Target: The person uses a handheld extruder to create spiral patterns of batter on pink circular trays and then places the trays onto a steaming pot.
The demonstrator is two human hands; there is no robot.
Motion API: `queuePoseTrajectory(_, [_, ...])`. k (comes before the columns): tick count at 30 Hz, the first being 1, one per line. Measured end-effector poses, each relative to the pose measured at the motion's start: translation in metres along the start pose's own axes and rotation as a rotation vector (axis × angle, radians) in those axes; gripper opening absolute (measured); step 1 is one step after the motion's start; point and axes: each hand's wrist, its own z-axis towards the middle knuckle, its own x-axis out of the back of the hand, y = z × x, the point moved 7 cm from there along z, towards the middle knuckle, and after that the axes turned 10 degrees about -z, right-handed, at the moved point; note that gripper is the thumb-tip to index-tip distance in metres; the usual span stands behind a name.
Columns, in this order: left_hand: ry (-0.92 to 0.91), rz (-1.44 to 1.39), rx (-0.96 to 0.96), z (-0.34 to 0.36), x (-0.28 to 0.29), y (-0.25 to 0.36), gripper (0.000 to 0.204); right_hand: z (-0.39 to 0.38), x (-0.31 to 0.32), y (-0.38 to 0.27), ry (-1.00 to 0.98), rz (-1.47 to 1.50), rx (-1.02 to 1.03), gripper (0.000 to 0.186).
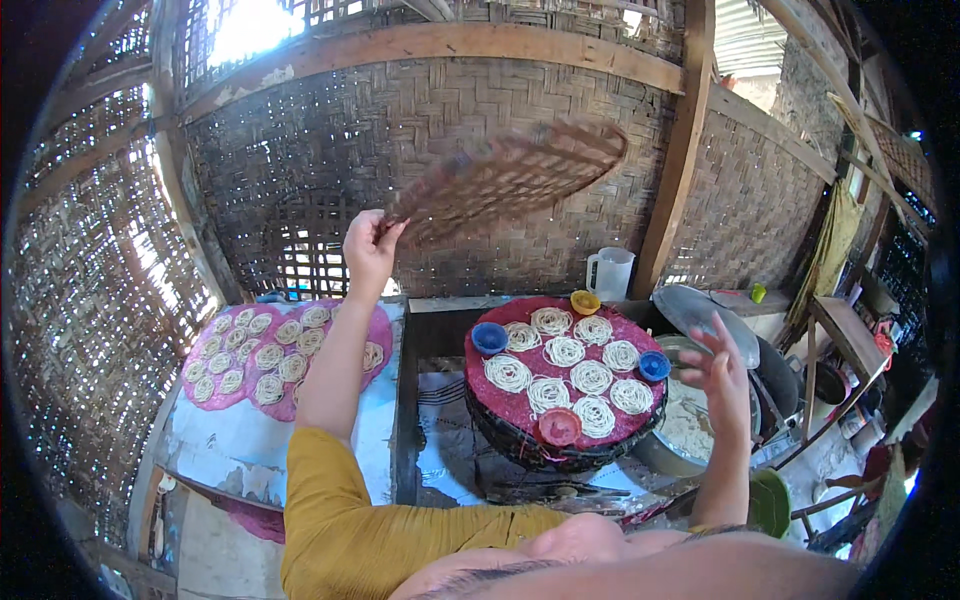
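My left hand (372, 248) grips the near edge of a woven bamboo tray (505, 180), raised and tilted, blurred by motion. My right hand (716, 375) is raised with fingers apart, holding nothing, right of a round magenta-topped stand (500, 409) on a dark woven base. Pale noodle coils (591, 378) lie on its top, with a blue cup (489, 338) at left, a yellow cup (585, 301) at back, another blue cup (654, 366) at right and a pink cup (560, 426) at front.
A pale slab (215, 445) at left bears pink rounds with noodle coils (268, 388). A white jug (610, 272) stands behind the stand. At right are a metal lid (690, 312), a basin of pale liquid (685, 435), a green bucket (770, 500) and a wooden shelf (845, 338). Bamboo walls surround everything.
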Motion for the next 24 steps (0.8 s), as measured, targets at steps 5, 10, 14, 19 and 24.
queuePoseTrajectory(5, [-0.335, 0.164, -0.826, -0.084, -0.032, 0.131, 0.02, 0.019, -0.017, 0.021, 0.032, 0.679, -0.249, 0.055])
queuePoseTrajectory(10, [-0.57, 0.145, -0.871, -0.139, -0.051, 0.141, 0.018, 0.007, 0.0, 0.053, 0.039, 0.474, -0.183, 0.046])
queuePoseTrajectory(14, [-0.68, 0.286, -0.799, -0.16, -0.06, 0.12, 0.016, -0.015, 0.007, 0.073, 0.115, 0.379, -0.247, 0.052])
queuePoseTrajectory(19, [-0.655, 0.358, -0.618, -0.171, -0.066, 0.09, 0.02, -0.031, 0.015, 0.107, 0.172, 0.314, -0.331, 0.055])
queuePoseTrajectory(24, [-0.666, 0.381, -0.535, -0.179, -0.072, 0.068, 0.024, -0.037, 0.016, 0.123, 0.169, 0.239, -0.353, 0.052])
